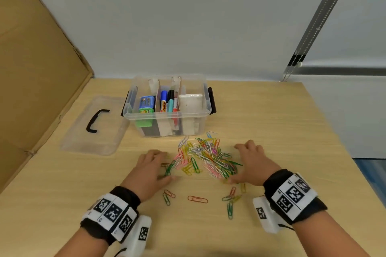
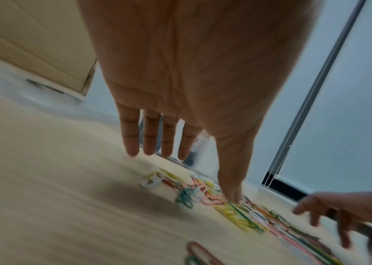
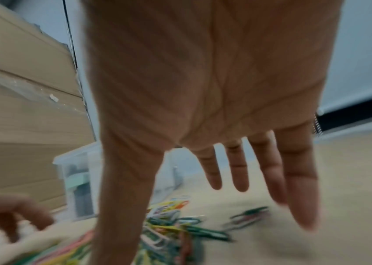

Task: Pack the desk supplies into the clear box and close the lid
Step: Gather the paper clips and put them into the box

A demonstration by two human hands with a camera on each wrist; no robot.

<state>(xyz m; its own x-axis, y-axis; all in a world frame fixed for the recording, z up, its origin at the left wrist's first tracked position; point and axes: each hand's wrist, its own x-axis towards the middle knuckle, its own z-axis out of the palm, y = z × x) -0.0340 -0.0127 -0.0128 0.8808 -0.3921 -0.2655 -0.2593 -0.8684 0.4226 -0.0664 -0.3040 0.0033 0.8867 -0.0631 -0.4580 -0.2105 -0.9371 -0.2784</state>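
A heap of coloured paper clips (image 1: pixel 206 158) lies on the wooden desk in front of the clear box (image 1: pixel 167 125). The box stands open and holds a blue-green item (image 1: pixel 146 104), markers (image 1: pixel 167 102) and a white block (image 1: pixel 190 102) between cardboard dividers. My left hand (image 1: pixel 154 165) rests at the heap's left edge with straight fingers (image 2: pixel 150 136), thumb on the clips (image 2: pixel 232 195). My right hand (image 1: pixel 248 158) flanks the heap's right side, fingers (image 3: pixel 268 168) spread and straight above the clips (image 3: pixel 175 226). Neither hand holds anything.
The clear lid (image 1: pixel 94 125) with a black handle lies flat left of the box. A cardboard sheet (image 1: pixel 35 73) leans along the desk's left side. Stray clips (image 1: pixel 197 199) lie near my wrists. The desk's right edge (image 1: pixel 342 144) drops off to the floor.
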